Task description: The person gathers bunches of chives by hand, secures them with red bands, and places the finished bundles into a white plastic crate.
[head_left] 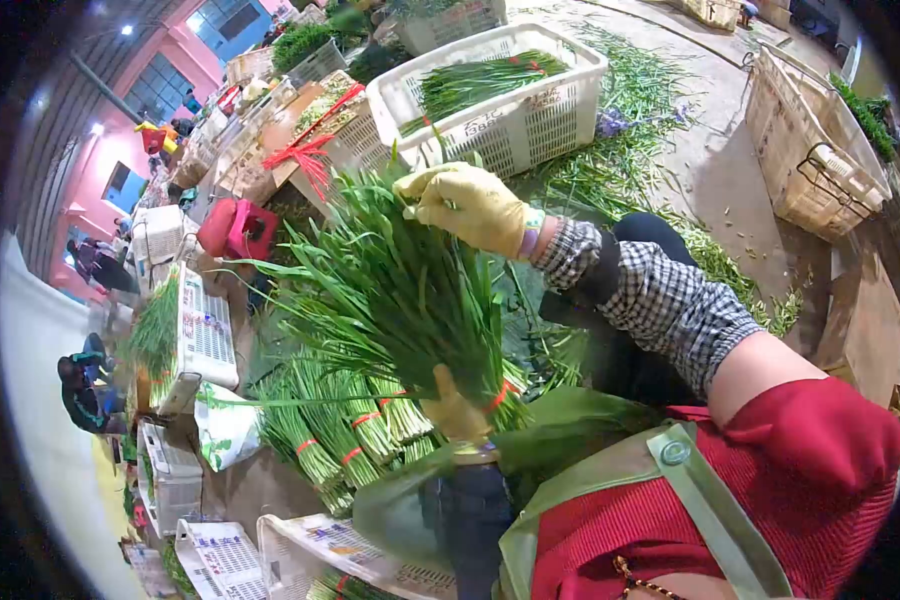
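My left hand (457,408), in a yellowish glove, is wrapped round a large bunch of garlic chives (390,270). A red band (500,395) circles the stalks near their base, and the long leaves fan up and to the left. At the top of the bunch, my right hand (470,208), also gloved, has its fingers pinched together beside the leaf tips. What lies between those fingertips is too small to make out. Several tied bundles of chives (355,425) lie side by side below the held bunch, each with a red band.
A white plastic crate (530,125) holding more chives stands ahead. Loose leaves and trimmings (650,90) litter the floor beside it. Another crate (805,140) is at the right. A red stool-like object (238,230) and crates (205,320) stand at the left, with people (90,385) beyond.
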{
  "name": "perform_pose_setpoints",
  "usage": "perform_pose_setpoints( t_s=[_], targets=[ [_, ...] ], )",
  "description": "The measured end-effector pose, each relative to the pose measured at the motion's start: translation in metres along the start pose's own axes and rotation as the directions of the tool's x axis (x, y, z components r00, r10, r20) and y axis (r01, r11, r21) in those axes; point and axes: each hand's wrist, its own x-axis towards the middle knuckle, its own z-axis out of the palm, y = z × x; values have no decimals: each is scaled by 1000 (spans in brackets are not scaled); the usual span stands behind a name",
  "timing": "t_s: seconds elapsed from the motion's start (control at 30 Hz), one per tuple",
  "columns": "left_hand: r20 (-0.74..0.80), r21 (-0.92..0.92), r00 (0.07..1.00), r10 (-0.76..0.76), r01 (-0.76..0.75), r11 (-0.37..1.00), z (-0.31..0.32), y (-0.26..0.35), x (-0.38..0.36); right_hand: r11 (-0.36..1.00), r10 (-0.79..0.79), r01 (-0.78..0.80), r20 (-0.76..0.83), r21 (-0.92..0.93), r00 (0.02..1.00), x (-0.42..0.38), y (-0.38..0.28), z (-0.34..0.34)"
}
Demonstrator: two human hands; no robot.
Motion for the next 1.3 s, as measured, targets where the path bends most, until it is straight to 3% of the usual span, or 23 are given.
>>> perform_pose_setpoints(
  t_s=[0.1, 0.17, 0.23, 0.3, 0.33, 0.37, 0.4, 0.43, 0.47, 0.5, 0.57, 0.6, 0.63, 0.67, 0.73, 0.77, 0.93, 1.0, 1.07, 1.13, 1.17, 1.27, 1.3],
  targets=[
    [-59, 0, 998, -14, 14, 1000, 9, 5, -5, 983, -148, 127, -167, -132, 975, 7, 0, -6],
    [-95, 44, 995, -14, 18, 999, 5, 1, -4, 842, 444, -367, -121, 396, 888, 10, -11, -20],
    [-108, 102, 994, -13, 24, 994, -8, -9, 2, 686, 624, -502, -70, 527, 779, 13, 6, -39],
    [-98, 98, 995, -11, 21, 995, -8, -7, 4, 856, 499, -505, -79, -110, 863, 8, 24, -63],
    [-90, 80, 996, -13, 20, 997, -7, -6, 3, 774, 417, -373, -32, -512, 908, 7, 38, -63],
    [-88, 153, 987, 138, -123, 980, -5, -9, 6, 631, 408, -257, 31, -732, 913, -8, 46, -65],
    [-83, 96, 989, 124, -116, 989, 3, -4, 4, 644, 402, -252, 40, -723, 915, -19, 44, -61],
    [-77, 39, 991, 111, -109, 993, 11, 3, -1, 658, 397, -246, 49, -712, 917, -27, 40, -56],
    [-111, 117, 988, 111, -98, 988, 12, 5, -4, 833, 360, -237, 164, -501, 919, -32, 38, -54],
    [-143, 196, 983, 114, -85, 977, 12, 6, -6, 785, 619, -576, 274, -227, 736, -19, 6, -56],
    [-112, 166, 992, 54, -35, 986, -4, -3, 0, 825, 564, -516, 305, -228, 767, -31, 13, -36],
    [-57, 65, 998, -13, 16, 998, -20, -14, 6, 740, 636, -671, 371, -43, 677, -50, 30, -16],
    [-6, -103, 996, 87, -87, 991, -4, -11, 5, 778, 567, -627, 391, 34, 725, -68, 42, 4],
    [-94, -39, 992, 78, -82, 996, 4, -5, -1, 632, 544, -731, 525, 256, 654, -56, -7, -8],
    [-69, 17, 995, 77, -76, 997, 7, -4, 2, 541, 620, -805, 531, 243, 578, -79, -16, 26],
    [-49, -2, 991, 128, -128, 992, 16, 3, -4, 646, 561, -714, 468, 268, 683, -94, -1, 53],
    [-36, -22, 998, 43, -44, 999, 18, 12, -11, 639, 673, -761, 401, 109, 622, -76, -30, 62],
    [-64, 118, 991, 116, -108, 987, 20, 15, -8, 692, 610, -704, 392, 161, 689, -79, -33, 64],
    [31, -62, 999, 14, -12, 998, 20, 14, -2, 748, 563, -651, 396, 131, 726, -86, -31, 69],
    [38, 233, 984, 172, -176, 957, -40, -26, 27, 788, 496, -605, 467, 112, 732, -90, -38, 73],
    [-20, 186, 991, 132, -126, 974, -46, -17, 20, 803, 446, -581, 511, 135, 735, -87, -44, 65],
    [-136, -4, 991, -8, 8, 1000, 1, 22, 11, 526, 562, -782, 553, 335, 615, -92, -39, 67],
    [-152, -76, 987, -60, 49, 996, 7, 27, 10, 511, 553, -759, 523, 402, 649, -93, -32, 68]
  ],
)
